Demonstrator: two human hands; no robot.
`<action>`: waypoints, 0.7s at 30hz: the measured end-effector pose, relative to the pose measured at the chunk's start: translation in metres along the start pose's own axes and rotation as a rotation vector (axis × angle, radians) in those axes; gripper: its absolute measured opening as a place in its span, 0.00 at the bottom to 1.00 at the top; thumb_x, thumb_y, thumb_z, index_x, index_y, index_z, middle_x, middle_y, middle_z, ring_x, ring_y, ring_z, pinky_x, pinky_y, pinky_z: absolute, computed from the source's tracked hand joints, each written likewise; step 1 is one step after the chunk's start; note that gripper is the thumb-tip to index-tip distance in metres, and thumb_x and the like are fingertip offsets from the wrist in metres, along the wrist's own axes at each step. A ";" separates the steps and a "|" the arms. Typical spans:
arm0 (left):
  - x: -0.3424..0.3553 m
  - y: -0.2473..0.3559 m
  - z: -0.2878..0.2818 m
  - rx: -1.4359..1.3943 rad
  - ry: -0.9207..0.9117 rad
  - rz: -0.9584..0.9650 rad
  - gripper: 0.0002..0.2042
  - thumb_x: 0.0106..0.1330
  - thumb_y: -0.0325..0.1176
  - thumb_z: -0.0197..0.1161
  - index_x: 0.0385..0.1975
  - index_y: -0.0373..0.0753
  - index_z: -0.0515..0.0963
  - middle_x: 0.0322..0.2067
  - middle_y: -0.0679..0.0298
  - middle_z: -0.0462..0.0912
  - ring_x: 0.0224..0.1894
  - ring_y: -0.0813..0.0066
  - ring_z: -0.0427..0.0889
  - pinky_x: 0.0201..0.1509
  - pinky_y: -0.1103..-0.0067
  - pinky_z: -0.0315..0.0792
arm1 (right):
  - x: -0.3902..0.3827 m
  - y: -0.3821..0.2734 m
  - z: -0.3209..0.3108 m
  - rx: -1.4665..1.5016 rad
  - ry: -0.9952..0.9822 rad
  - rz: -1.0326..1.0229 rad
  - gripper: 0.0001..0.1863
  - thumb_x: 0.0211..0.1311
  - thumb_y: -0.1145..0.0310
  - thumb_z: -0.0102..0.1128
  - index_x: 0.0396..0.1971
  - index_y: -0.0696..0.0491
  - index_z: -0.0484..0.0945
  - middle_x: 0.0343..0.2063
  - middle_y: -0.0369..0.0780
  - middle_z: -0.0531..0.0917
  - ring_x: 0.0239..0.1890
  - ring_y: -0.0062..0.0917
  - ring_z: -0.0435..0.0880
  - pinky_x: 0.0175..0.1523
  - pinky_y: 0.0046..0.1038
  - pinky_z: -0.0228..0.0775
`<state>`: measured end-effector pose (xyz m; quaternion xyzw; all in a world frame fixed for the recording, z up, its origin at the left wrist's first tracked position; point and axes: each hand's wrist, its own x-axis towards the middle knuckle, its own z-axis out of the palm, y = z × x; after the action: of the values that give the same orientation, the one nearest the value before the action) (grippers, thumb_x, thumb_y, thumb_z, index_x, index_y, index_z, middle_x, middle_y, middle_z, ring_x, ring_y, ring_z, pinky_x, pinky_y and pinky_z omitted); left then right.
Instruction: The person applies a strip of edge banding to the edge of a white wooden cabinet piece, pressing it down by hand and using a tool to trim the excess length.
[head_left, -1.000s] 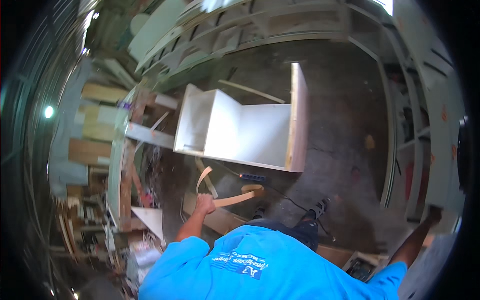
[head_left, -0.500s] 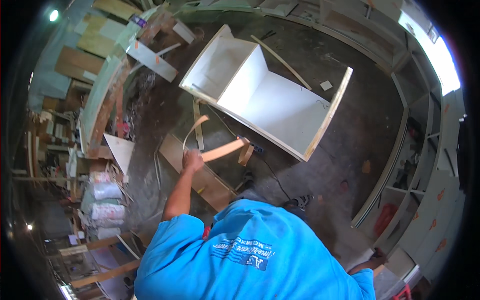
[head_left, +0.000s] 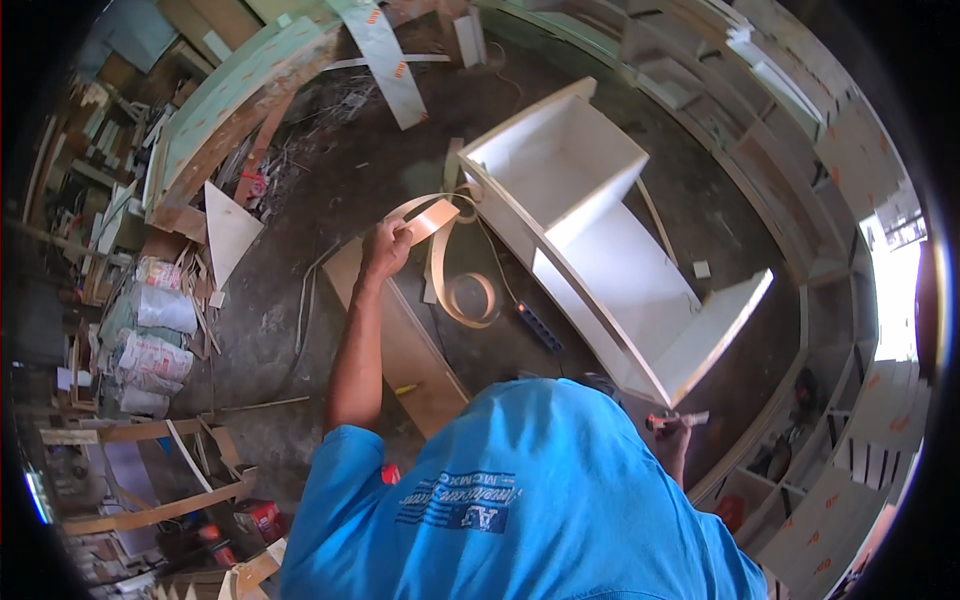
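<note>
My left hand (head_left: 386, 248) is closed on a thin tan edge-banding strip (head_left: 434, 220). The strip loops out in curls over the floor, close to the near corner of a white open cabinet carcass (head_left: 640, 270) lying on the ground. At the cabinet's other near end, my right hand (head_left: 676, 445) grips a slim red-and-grey tool (head_left: 678, 420), which looks like a utility knife. Much of the right forearm is hidden behind the blue shirt. Below the left hand lies a brown board (head_left: 405, 345) with a small yellow item (head_left: 405, 389) on it.
A dark power strip (head_left: 538, 326) and its cords lie between board and cabinet. Leftward are a triangular white panel (head_left: 230, 232), wrapped bags (head_left: 160, 306) and a wooden frame (head_left: 165, 515). Large shelving units (head_left: 840, 330) line the right side.
My right hand has come from the far lower right to the cabinet's near end, with the tool now visible. The left hand has risen and the strip has curled up. The view has shifted.
</note>
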<state>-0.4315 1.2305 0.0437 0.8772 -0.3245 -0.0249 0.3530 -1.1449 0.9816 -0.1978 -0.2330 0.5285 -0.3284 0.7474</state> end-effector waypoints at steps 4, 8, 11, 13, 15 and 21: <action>0.053 -0.036 -0.045 -0.184 0.071 -0.004 0.14 0.57 0.40 0.58 0.26 0.32 0.76 0.22 0.51 0.78 0.28 0.64 0.80 0.35 0.71 0.71 | 0.028 -0.041 0.195 -0.226 -0.353 -0.025 0.06 0.52 0.67 0.54 0.31 0.45 0.70 0.25 0.31 0.72 0.40 0.24 0.77 0.40 0.30 0.72; 0.093 -0.063 -0.078 -0.346 0.149 -0.074 0.11 0.60 0.35 0.59 0.22 0.33 0.74 0.18 0.68 0.69 0.24 0.82 0.68 0.29 0.78 0.64 | 0.036 -0.056 0.343 -0.435 -0.448 0.068 0.16 0.46 0.72 0.50 0.39 0.50 0.72 0.29 0.35 0.76 0.41 0.26 0.79 0.42 0.27 0.72; 0.130 -0.084 -0.098 -0.485 0.223 -0.041 0.11 0.61 0.34 0.59 0.20 0.36 0.72 0.18 0.74 0.66 0.24 0.86 0.64 0.27 0.80 0.61 | 0.046 -0.041 0.431 -0.468 -0.457 0.128 0.22 0.47 0.70 0.52 0.46 0.58 0.71 0.37 0.46 0.81 0.39 0.31 0.80 0.46 0.32 0.75; 0.160 -0.104 -0.111 -0.524 0.198 -0.148 0.10 0.61 0.34 0.60 0.20 0.38 0.72 0.19 0.75 0.67 0.25 0.86 0.64 0.28 0.81 0.61 | 0.056 -0.023 0.492 -0.432 -0.554 0.143 0.23 0.48 0.68 0.53 0.48 0.58 0.70 0.36 0.46 0.81 0.38 0.32 0.81 0.45 0.33 0.75; 0.197 -0.125 -0.124 -0.552 0.232 -0.114 0.10 0.62 0.33 0.60 0.21 0.38 0.73 0.20 0.74 0.68 0.25 0.86 0.65 0.28 0.81 0.61 | 0.072 -0.009 0.555 -0.437 -0.596 0.211 0.21 0.54 0.64 0.54 0.47 0.59 0.71 0.31 0.46 0.80 0.36 0.33 0.81 0.42 0.34 0.76; 0.331 -0.174 -0.171 -0.506 0.124 -0.167 0.10 0.63 0.34 0.60 0.22 0.37 0.73 0.20 0.74 0.66 0.26 0.86 0.64 0.30 0.82 0.61 | 0.112 0.031 0.803 -0.458 -0.728 0.191 0.13 0.68 0.63 0.50 0.43 0.58 0.72 0.23 0.39 0.78 0.24 0.25 0.79 0.30 0.26 0.71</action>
<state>-0.0277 1.2334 0.1231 0.7847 -0.2122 -0.0802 0.5768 -0.3546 0.9207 -0.0235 -0.4432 0.3093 -0.0285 0.8409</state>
